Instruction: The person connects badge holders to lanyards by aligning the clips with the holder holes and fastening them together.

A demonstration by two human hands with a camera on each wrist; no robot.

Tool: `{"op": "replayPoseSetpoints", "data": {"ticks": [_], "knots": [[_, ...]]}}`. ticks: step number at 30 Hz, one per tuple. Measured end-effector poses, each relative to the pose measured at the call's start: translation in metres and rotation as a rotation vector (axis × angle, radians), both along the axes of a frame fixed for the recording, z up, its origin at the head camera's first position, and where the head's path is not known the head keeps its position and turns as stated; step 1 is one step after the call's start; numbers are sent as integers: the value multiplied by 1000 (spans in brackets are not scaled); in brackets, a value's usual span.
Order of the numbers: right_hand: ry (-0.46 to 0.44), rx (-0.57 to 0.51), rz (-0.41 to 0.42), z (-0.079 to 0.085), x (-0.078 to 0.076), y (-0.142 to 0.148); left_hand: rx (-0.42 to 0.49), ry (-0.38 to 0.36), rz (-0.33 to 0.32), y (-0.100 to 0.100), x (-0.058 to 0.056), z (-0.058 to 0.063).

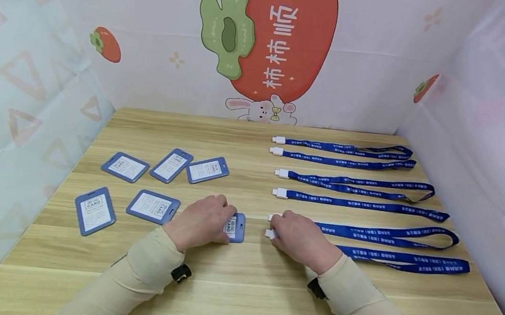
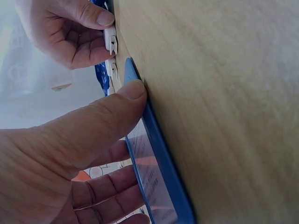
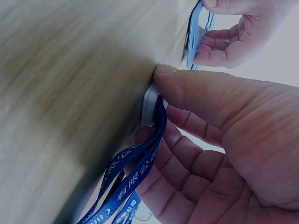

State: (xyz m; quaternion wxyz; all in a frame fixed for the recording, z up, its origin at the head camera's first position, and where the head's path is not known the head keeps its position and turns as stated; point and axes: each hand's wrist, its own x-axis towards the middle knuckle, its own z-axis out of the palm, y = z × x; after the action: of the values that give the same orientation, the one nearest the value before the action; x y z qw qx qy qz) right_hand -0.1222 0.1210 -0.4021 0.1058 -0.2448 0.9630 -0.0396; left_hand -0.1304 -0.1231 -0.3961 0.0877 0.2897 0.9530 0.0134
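Observation:
My left hand [image 1: 201, 221] grips a blue ID card holder [image 1: 238, 228] by its long edges, thumb on the near one and fingers on the far one. In the left wrist view, the card holder [image 2: 161, 172] lies close along the table. My right hand [image 1: 303, 239] pinches the white plastic clip [image 3: 148, 105] of the nearest blue lanyard [image 1: 412, 261] between thumb and fingers. From that clip the printed strap [image 3: 135, 182] trails away to the right. The card holder's slotted end faces this clip, with a short gap between them.
Several more blue card holders [image 1: 95, 211] lie spread over the left of the wooden table [image 1: 228, 298]. On the right, other blue lanyards [image 1: 367, 204] lie in rows, white clips toward the middle. Patterned cloth [image 1: 151, 65] hangs behind and at both sides.

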Motion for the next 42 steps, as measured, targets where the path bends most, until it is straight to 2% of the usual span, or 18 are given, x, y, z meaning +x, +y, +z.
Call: {"op": "replayPoseSetpoints", "data": {"ticks": [12,42], "knots": [[-7,-29,-7,-1,-2,-5,18,-8,1,1,1,-1],[46,-13,78,1,-2,-10,27,0,-46,12,2,-1]]}}
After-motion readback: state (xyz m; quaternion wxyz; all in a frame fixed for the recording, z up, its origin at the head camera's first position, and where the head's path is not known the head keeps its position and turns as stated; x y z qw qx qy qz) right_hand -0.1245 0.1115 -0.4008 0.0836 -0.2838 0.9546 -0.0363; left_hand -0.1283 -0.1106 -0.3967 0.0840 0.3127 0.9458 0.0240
